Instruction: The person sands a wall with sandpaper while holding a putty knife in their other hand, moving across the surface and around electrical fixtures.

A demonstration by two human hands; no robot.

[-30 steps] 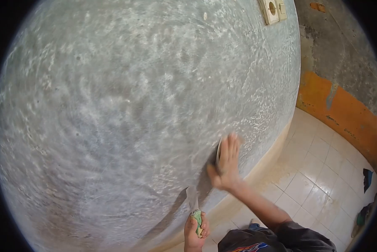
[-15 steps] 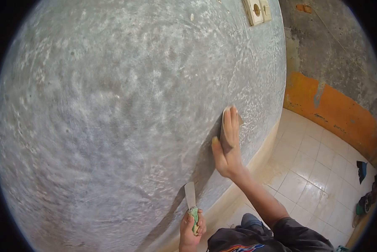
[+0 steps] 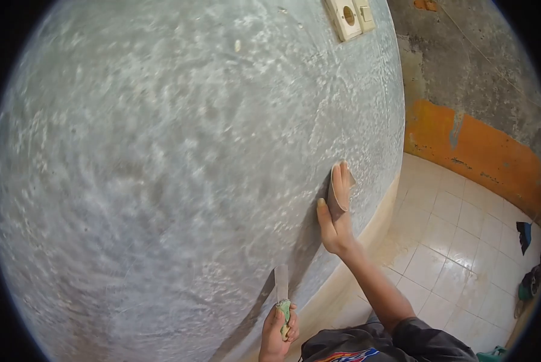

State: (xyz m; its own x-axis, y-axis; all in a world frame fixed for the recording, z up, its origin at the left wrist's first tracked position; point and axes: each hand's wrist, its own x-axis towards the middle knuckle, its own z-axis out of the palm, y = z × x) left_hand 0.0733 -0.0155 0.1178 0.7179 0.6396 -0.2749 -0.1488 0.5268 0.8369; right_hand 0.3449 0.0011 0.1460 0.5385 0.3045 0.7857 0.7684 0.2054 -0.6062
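My left hand [image 3: 274, 333] is wrapped around the green handle of a putty knife [image 3: 281, 283], its flat blade pointing up in front of the wall. Higher and to the right, my right hand [image 3: 332, 228] lies against the grey wall [image 3: 180, 181] with its fingers stretched upward and the thumb apart. A folded sheet of sandpaper [image 3: 338, 210] curls around those fingers, and one corner sticks out on their right side. The wall is patchy and rough, with whitish marks all over.
A socket [image 3: 346, 18] and a light switch [image 3: 365, 15] sit high on the wall. Right of its edge are a tiled floor [image 3: 445, 241] and another wall with an orange band [image 3: 475, 142]. Dark items [image 3: 528, 280] lie at the far right.
My right hand with the sandpaper has shifted slightly right and down in view. The putty knife has turned more upright in my left hand, and the whole view has moved a little.
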